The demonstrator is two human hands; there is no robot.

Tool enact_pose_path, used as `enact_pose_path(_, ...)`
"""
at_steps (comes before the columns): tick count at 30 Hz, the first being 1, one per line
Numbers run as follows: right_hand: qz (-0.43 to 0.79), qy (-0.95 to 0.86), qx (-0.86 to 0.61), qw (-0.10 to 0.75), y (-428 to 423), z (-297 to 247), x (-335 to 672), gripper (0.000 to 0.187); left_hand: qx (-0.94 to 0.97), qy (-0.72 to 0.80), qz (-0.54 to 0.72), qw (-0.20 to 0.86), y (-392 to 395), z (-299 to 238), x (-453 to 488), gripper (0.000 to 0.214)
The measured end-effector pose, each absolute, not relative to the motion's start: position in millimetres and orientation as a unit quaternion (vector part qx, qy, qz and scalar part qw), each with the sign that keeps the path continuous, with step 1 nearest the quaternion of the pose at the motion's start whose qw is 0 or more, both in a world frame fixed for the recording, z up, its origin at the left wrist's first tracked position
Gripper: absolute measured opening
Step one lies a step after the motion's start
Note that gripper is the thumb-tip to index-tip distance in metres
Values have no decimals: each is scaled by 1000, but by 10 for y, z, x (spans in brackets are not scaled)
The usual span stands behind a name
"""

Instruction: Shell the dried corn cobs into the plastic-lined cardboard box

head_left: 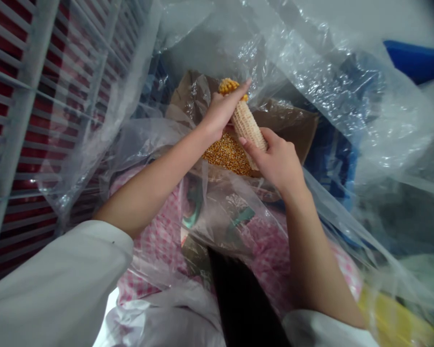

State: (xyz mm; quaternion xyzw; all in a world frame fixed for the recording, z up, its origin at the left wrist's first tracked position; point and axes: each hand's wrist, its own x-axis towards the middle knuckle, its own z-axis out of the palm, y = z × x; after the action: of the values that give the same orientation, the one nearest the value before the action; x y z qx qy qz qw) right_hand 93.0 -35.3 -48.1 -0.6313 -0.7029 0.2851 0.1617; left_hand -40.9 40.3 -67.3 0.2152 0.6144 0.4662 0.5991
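Note:
A corn cob [249,126] is held at a slant over a cardboard box [304,132]. Most of the cob is bare and pale; yellow kernels [228,86] remain at its far end. My left hand [224,108] is closed around the cob near those kernels, with the thumb side uppermost. Lower down, my right hand [277,156] grips the bare end between thumb and fingers. Beneath both hands, loose corn kernels [227,154] are heaped in the box. Some of my fingers are hidden behind the cob.
Clear plastic sheeting [311,58] surrounds the box and drapes over my lap. A slatted grey crate [29,101] with red behind it stands close on the left. Blue plastic [419,62] shows at the right, and something yellow [394,313] lies at lower right.

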Motion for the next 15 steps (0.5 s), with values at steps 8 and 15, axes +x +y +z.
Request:
enact_pose_path(8, 304, -696, -627, 171, -340, -476, 972, 46, 345, 579, 460, 579, 392, -664, -390, 29)
enact_pose_path(15, 325, -683, -629, 182, -337, -477, 989, 50, 294, 584, 455, 605, 400, -626, -390, 26)
